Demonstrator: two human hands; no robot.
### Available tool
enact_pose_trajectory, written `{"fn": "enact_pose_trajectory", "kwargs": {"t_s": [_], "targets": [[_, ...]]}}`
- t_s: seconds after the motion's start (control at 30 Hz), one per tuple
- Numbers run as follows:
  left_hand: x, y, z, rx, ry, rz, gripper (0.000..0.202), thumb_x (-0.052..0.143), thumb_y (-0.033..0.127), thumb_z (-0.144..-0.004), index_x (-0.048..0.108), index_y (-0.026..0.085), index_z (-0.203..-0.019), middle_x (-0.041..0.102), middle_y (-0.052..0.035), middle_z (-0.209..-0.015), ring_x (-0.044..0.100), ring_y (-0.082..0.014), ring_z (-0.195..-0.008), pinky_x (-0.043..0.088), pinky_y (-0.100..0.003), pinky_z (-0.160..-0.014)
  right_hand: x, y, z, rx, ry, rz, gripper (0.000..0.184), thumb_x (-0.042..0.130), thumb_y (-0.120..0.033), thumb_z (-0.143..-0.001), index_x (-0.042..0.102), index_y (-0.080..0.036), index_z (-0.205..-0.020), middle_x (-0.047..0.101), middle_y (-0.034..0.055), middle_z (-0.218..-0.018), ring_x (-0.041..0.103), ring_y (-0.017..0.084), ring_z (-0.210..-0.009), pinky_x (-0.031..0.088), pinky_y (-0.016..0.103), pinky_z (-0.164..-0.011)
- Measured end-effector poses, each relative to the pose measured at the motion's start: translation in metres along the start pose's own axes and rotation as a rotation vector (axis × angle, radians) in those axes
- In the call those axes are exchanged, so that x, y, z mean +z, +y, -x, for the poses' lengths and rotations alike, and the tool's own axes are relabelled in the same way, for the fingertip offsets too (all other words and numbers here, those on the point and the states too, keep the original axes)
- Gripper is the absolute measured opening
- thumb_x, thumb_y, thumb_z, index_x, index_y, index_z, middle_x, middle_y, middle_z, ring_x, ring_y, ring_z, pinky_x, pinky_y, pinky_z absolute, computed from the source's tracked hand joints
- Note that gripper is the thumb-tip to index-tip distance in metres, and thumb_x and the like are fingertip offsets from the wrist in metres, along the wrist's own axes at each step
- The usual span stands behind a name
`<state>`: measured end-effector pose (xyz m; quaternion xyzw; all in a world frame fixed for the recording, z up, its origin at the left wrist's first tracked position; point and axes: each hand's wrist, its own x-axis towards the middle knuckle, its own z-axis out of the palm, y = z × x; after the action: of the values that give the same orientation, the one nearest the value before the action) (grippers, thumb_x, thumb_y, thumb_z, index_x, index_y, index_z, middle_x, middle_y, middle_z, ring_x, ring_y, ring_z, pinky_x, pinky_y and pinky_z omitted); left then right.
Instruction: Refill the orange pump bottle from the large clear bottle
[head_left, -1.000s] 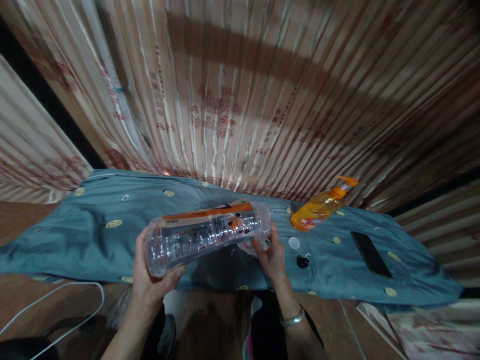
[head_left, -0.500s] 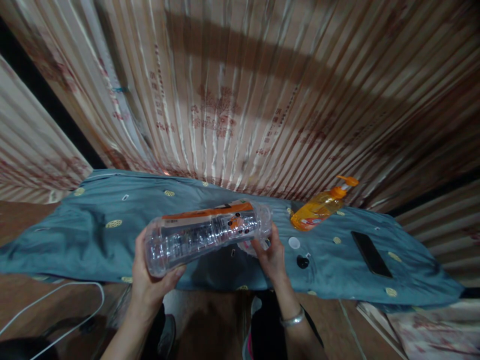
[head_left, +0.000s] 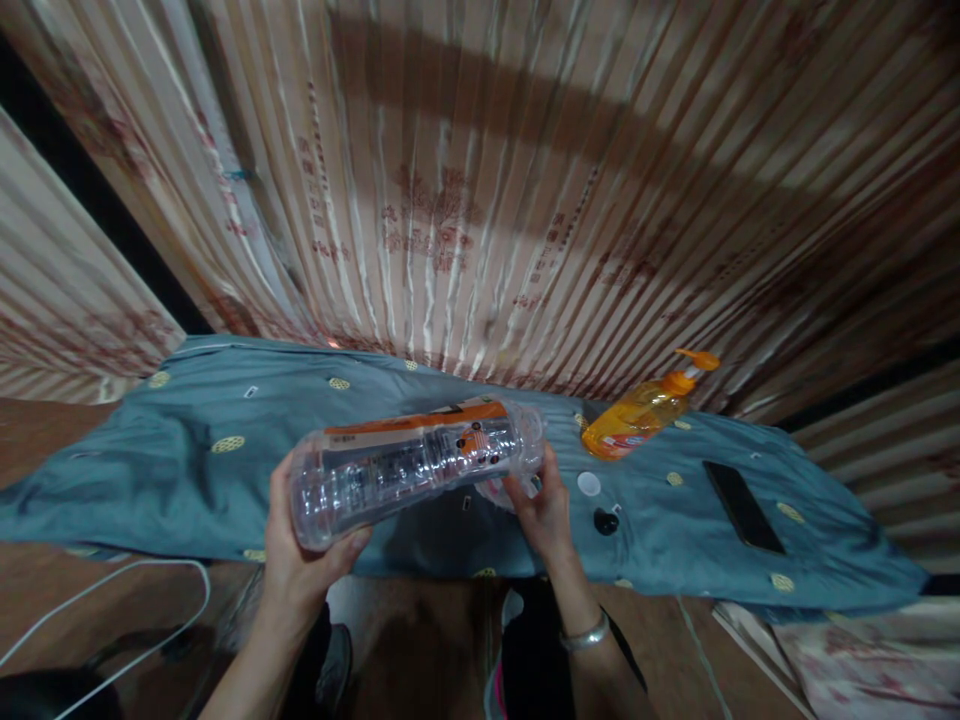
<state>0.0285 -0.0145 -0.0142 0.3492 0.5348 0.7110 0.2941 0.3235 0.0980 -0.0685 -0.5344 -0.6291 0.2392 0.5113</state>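
A large clear plastic bottle [head_left: 405,480] with an orange and cream label lies nearly level in the air above the blue cloth, its right end slightly higher. My left hand [head_left: 304,545] is wrapped round its left end, thumb underneath. At the other end, the fingers of my right hand [head_left: 544,510] grip the bottle, partly hidden behind it. Some crumpled-looking clear plastic [head_left: 491,492] shows just below the bottle beside my right fingers; I cannot tell whether it is part of it.
Blue cloth [head_left: 187,490] covers a long low surface. On it are a pump bottle of orange liquid [head_left: 637,420], a white disc [head_left: 589,484], a small black object [head_left: 604,521] and a phone [head_left: 742,507]. Pleated curtains [head_left: 450,200] hang behind. A white cable [head_left: 142,563] loops at lower left.
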Motion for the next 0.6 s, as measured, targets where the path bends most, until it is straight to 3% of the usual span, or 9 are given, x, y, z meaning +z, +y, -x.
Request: {"fn": "enact_pose_trajectory", "kwargs": {"t_s": [0.13, 0.4, 0.6], "targets": [[-0.0015, -0.0029, -0.0004, 0.011, -0.006, -0.009, 0.111, 0.109, 0.048, -0.053, 0.067, 0.026, -0.154, 0.072, -0.0155, -0.157, 0.072, -0.0392, -0.138, 0.065, -0.045, -0.108, 0.0001, -0.0013, -0.0003, 0.005, -0.001, -0.012, 0.07, 0.079, -0.046, -0.094, 0.061, -0.023, -0.158, 0.089, 0.0127, -0.124, 0.087, 0.033, -0.109, 0.072, 0.042, -0.088], [0.0012, -0.0013, -0.0002, 0.035, -0.008, 0.008, 0.107, 0.109, 0.045, -0.054, 0.068, 0.028, -0.151, 0.073, -0.0131, -0.153, 0.073, -0.0378, -0.136, 0.065, -0.043, -0.108, 0.0015, -0.0002, -0.0006, 0.029, 0.003, -0.006, 0.073, 0.079, -0.048, -0.092, 0.062, -0.022, -0.158, 0.09, 0.0108, -0.117, 0.087, 0.032, -0.104, 0.071, 0.041, -0.086], [0.0028, -0.0012, 0.0004, 0.024, -0.008, 0.026, 0.108, 0.11, 0.042, -0.053, 0.069, 0.028, -0.151, 0.074, -0.0136, -0.151, 0.074, -0.0373, -0.134, 0.066, -0.044, -0.108, 0.0016, -0.0017, -0.0006, 0.024, 0.012, -0.015, 0.073, 0.081, -0.049, -0.093, 0.063, -0.022, -0.159, 0.089, 0.0128, -0.123, 0.086, 0.033, -0.109, 0.071, 0.043, -0.089]]}}
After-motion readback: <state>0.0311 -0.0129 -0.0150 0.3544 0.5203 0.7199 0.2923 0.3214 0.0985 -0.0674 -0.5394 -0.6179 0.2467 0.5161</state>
